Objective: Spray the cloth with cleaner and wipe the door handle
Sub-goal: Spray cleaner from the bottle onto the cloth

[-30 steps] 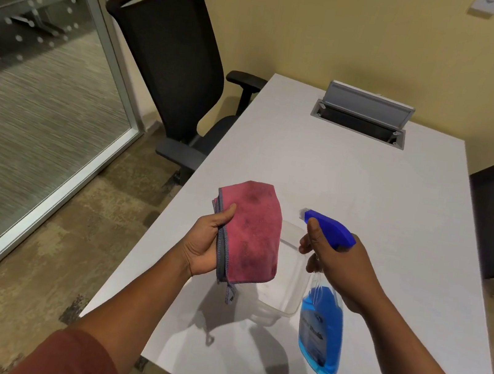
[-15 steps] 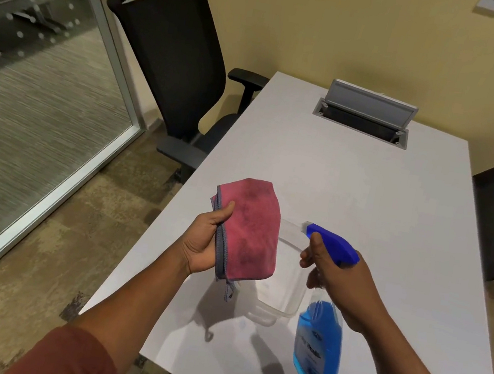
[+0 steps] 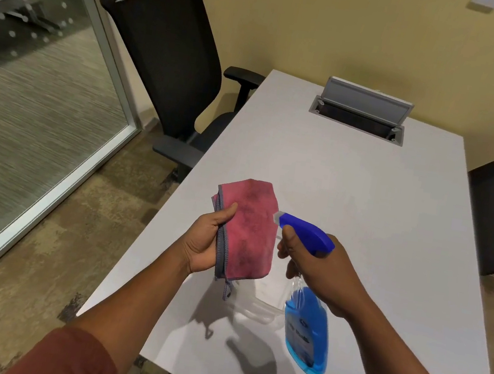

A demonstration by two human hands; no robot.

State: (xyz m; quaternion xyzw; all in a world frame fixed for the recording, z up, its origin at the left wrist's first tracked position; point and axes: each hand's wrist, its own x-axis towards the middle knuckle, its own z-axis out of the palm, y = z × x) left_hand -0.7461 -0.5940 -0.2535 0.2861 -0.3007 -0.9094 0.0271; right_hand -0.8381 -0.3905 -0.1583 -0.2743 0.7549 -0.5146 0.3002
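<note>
Both hands grip: left hand [image 3: 203,241] fingers pinch the cloth [image 3: 247,229], right hand [image 3: 320,264] fingers clamp the bottle [image 3: 307,329]; its nozzle nearly touches the cloth, so spray may soak one spot

Cloth: folded pink microfibre cloth with grey stitched edging [image 3: 246,232], darker smudges across its face; held upright above the table's near-left part, pinched along its left edge, a grey corner tag dangling from the bottom.

Cloth facing: broad pink face turned toward the nozzle, just beside it.

Cleaner: clear plastic spray bottle of blue liquid with a blue trigger head [image 3: 307,329]; held off the table, tilted, base down and toward the viewer, gripped at the neck.

Nozzle: white tip pointing left at the cloth's upper right, very close, contact unclear.

Liquid level: blue fills the lower body.

Door handle: not visible.
</note>
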